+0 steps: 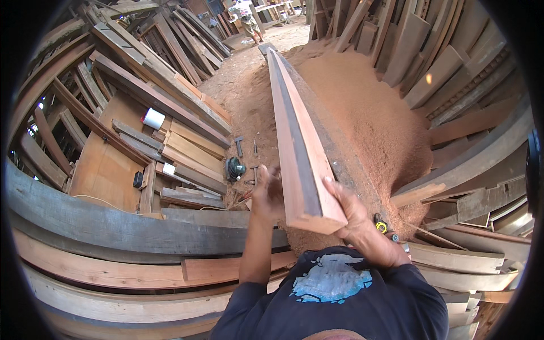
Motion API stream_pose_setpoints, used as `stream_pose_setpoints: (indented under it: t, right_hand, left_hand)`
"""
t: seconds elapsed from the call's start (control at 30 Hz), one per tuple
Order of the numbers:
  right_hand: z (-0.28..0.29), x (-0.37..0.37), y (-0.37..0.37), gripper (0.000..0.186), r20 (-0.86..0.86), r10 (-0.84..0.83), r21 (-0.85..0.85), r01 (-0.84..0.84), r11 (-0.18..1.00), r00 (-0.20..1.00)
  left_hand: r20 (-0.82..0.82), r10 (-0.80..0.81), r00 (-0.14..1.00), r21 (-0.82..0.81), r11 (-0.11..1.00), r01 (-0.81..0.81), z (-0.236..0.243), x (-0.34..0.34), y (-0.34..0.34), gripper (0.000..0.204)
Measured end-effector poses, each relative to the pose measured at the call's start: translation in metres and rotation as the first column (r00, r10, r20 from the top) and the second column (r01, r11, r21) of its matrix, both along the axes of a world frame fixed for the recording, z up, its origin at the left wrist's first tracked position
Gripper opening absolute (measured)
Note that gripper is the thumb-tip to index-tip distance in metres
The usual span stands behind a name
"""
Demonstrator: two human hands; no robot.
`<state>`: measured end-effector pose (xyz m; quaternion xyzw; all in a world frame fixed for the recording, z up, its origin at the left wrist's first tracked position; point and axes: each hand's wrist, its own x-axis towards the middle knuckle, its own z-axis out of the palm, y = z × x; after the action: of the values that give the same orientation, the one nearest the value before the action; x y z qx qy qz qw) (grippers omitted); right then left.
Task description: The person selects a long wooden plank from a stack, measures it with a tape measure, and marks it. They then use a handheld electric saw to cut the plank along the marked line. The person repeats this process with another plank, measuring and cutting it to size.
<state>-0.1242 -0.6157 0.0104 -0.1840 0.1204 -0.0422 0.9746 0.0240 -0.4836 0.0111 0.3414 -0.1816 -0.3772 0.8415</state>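
Note:
A long wooden beam (295, 170) runs away from me down the middle, with reddish faces and a dark grey strip along its length. My right hand (352, 211) grips its near end from the right, thumb on top and the other fingers hidden underneath. Beside the left face is my left hand (268, 192), raised with its fingers apart; whether it touches the wood I cannot tell. Under and to the right of the beam lies a long grey plank (347, 153). A yellow and black tape measure (380, 224) sits next to my right forearm.
Left of the beam, a dark green power tool (233, 169) and a hammer (239, 147) lie on the ground. A white container (153, 118) rests among boards. Sawdust (362, 96) is heaped at right. Stacked timber (141, 272) surrounds me. Another person (246, 20) stands far back.

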Motion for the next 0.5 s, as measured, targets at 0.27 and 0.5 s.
stream_pose_setpoints:
  t: [0.27,0.5]
  right_hand:
    - [-0.077,-0.014,0.028,0.055,-0.218,-0.021,-0.484,-0.089,0.871,0.976]
    - [-0.118,-0.030,0.044,0.051,-0.328,-0.063,-0.575,-0.147,0.804,0.942]
  left_hand:
    - [-0.246,-0.143,0.959,0.007,0.989,0.150,-0.092,-0.053,0.007,0.086]
    - [-0.353,-0.151,0.924,0.008,0.986,0.164,-0.140,-0.076,0.029,0.089]
